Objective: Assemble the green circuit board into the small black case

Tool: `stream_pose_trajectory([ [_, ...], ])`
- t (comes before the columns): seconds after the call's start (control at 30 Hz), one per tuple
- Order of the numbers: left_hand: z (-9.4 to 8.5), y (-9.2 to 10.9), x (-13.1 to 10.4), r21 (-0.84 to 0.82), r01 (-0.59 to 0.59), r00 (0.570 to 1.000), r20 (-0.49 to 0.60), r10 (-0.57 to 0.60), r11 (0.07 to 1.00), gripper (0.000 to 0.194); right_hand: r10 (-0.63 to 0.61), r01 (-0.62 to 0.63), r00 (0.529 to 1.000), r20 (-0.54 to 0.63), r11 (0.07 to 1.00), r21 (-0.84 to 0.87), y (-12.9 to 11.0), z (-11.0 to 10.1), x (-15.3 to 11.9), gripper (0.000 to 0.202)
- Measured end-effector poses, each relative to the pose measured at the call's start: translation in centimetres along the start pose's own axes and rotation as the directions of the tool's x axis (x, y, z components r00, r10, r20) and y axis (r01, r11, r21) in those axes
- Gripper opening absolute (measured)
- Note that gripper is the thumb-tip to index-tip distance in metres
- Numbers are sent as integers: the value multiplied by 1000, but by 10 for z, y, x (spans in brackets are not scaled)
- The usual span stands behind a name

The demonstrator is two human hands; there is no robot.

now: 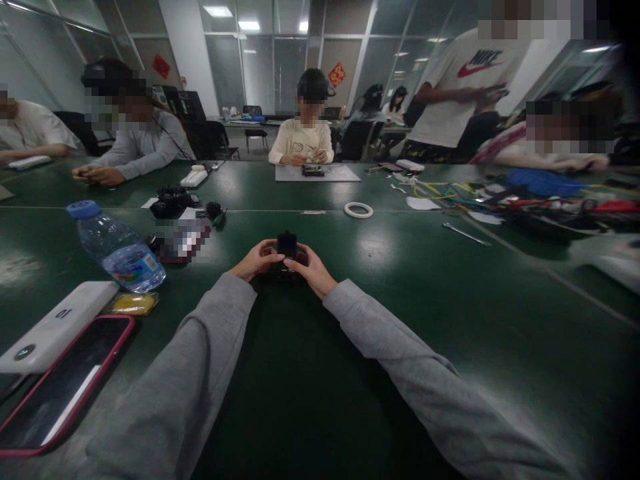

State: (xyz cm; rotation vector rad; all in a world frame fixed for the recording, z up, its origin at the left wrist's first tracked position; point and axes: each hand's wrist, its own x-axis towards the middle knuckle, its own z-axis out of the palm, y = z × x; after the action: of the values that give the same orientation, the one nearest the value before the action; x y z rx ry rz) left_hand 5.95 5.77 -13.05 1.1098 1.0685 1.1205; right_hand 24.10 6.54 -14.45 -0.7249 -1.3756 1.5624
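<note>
Well in from the worktop's far edge, left hand and right hand curl round a black device; handling it seems the step, the next move needing steady thumbs.

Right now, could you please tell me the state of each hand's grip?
Left hand: closed, holding the left side of a small dark device.
Right hand: closed, holding the device's right side.

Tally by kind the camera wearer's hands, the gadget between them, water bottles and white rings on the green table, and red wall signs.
Left hand, right hand: 2
Black gadget: 1
Water bottle: 1
White ring: 1
Red wall signs: 2
Total: 7
</note>
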Motion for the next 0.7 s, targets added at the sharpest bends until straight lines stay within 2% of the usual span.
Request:
stream_pose_trajectory([
  [0.2, 3, 0, 1, -19, -7, 999, -41, 6, 1000, 63, 8, -8, 1000, -11, 1000, -23, 1, -1, 0, 62],
  [0.37, 3, -2, 3, -11, 16, 999, -41, -17, 1000, 67, -13, 13, 999, 32, 1000, -11, -1, 0, -1, 61],
  [0.7, 7, -1, 1, 85, 4, 998, -57, 1, 996, 63, -23, 24, 1000, 20, 999, -41, 1, 0, 0, 60],
])
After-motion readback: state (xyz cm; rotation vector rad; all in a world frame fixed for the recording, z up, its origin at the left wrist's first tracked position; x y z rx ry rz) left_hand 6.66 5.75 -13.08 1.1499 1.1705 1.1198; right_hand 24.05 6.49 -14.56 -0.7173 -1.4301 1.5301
